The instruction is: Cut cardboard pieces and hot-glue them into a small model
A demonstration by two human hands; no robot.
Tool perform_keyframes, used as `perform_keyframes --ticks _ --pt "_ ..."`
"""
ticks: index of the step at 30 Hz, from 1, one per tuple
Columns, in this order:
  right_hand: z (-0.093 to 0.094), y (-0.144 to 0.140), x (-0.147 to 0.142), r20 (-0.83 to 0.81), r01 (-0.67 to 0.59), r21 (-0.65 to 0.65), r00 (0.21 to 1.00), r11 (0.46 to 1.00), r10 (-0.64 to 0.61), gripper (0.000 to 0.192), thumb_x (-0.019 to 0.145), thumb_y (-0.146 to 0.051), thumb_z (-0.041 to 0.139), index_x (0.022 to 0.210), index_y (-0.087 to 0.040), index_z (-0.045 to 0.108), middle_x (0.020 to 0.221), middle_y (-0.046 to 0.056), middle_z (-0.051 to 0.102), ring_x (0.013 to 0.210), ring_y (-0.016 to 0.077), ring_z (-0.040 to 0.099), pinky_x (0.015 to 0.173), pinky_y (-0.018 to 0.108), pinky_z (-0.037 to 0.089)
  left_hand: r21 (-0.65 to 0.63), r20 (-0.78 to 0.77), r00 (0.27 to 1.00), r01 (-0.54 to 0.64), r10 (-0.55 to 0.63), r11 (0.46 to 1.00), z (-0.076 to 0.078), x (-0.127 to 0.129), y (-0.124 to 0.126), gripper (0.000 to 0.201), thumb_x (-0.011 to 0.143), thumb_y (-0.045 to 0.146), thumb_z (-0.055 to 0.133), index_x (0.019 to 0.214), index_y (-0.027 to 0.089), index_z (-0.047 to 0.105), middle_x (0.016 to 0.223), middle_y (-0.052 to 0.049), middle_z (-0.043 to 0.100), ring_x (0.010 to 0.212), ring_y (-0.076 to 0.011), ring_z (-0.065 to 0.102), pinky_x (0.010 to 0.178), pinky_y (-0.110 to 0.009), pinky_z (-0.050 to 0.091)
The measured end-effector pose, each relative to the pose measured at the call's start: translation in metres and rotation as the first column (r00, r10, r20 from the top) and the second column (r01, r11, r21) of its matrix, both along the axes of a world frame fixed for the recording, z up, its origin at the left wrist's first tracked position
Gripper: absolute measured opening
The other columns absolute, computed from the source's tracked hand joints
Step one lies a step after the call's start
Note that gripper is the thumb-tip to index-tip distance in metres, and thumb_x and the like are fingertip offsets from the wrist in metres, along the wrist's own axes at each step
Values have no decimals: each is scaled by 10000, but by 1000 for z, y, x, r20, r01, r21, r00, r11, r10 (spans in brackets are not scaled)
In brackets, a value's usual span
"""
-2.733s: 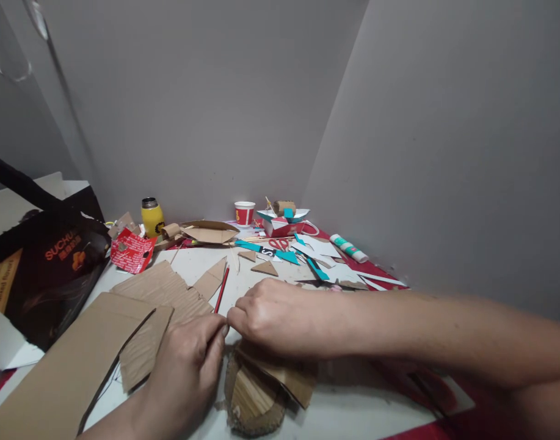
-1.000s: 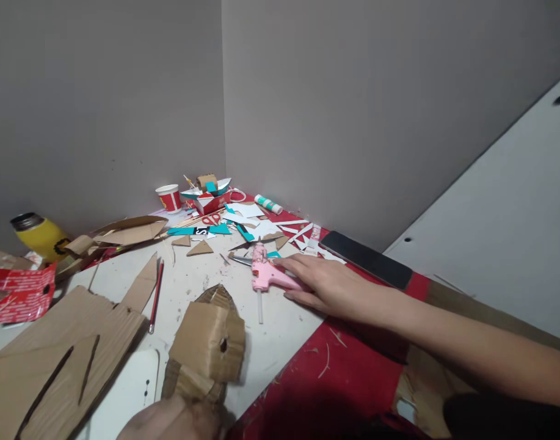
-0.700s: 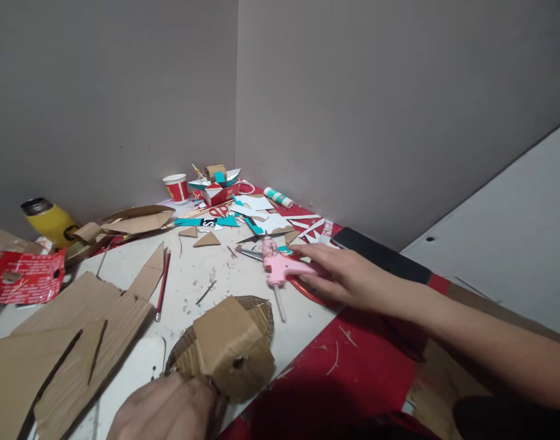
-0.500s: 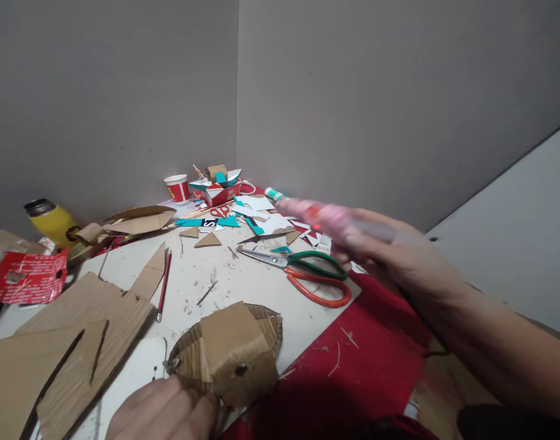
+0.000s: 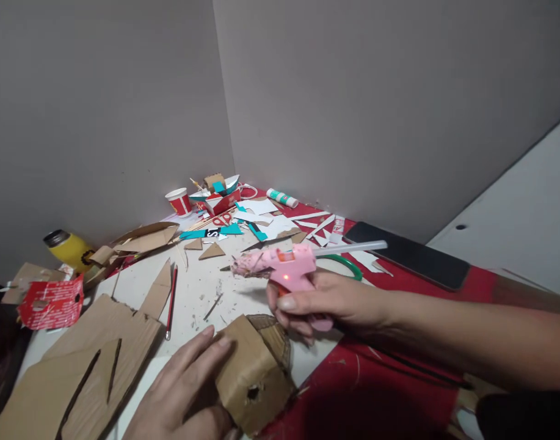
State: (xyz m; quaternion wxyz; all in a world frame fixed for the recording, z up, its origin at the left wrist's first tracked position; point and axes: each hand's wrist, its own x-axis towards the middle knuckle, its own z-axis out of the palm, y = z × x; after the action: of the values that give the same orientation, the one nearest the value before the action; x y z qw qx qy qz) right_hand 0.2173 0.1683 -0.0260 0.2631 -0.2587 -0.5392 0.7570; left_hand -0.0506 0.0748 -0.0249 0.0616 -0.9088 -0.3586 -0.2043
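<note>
My right hand (image 5: 330,302) is closed round the grip of a pink hot glue gun (image 5: 292,267), its small light glowing orange. A clear glue stick (image 5: 353,248) juts from its back, and the dirty nozzle points left, above the table. Below it is a cardboard boat (image 5: 254,376) with a box-like cabin that has a ragged hole in its near side. My left hand (image 5: 183,385) grips the boat's left end, fingers lying along the cabin; that end is hidden. Behind the glue gun, only the scissors' green handle (image 5: 346,264) shows clearly.
Cut cardboard sheets (image 5: 87,366) and a red pencil (image 5: 171,302) lie left. Farther back are a yellow bottle (image 5: 71,250), paper cup (image 5: 179,201), small model boat (image 5: 220,192), paper scraps (image 5: 261,217) and glue stick tube (image 5: 282,197). A black phone (image 5: 408,253) lies right.
My right hand has brought the glue gun left and down, closer to the boat. My left hand has shifted up over the boat's left end. The view has tilted slightly, and the phone now shows.
</note>
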Motion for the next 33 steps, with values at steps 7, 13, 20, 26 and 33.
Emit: perform_keyframes --ticks 7,13,20,26,33 --pt "-10 0 -8 -13 106 -39 994 994 -106 358 738 -435 708 858 -130 562 709 5 596 493 58 501 415 163 368 54 -97 977 198 -192 979 -8 -12 8 258 934 245 457 1074 279 671 1275 -34 637 1176 -215 585 886 -346 561" --pt "-12 1 -8 -37 107 -51 993 993 -109 329 758 -412 700 853 -139 543 717 7 611 494 66 512 461 185 425 197 45 991 117 -129 973 -2 -1 4 264 922 138 457 1085 202 655 1068 -78 737 967 -206 701 830 -306 588" --pt "-12 -1 -9 -20 76 -23 997 997 -77 325 784 -412 679 883 -138 535 739 14 610 511 65 512 466 180 415 179 56 998 -29 19 983 -8 -11 2 264 945 221 418 1089 149 627 1057 -126 732 960 -217 703 829 -296 580" --pt "-9 -4 -2 103 115 71 987 991 -122 354 794 -475 639 875 -140 561 738 32 587 553 102 528 489 224 431 50 110 993 -51 46 997 -1 -2 13 131 893 102 499 947 131 615 914 -101 746 851 -164 715 798 -232 570" --pt "8 -20 22 8 530 400 814 748 -581 195 870 -439 496 827 -258 553 648 26 451 507 163 411 415 297 334 -87 299 950 -64 87 994 -13 3 13 128 905 118 483 915 184 592 910 -70 721 791 -157 687 696 -257 550"
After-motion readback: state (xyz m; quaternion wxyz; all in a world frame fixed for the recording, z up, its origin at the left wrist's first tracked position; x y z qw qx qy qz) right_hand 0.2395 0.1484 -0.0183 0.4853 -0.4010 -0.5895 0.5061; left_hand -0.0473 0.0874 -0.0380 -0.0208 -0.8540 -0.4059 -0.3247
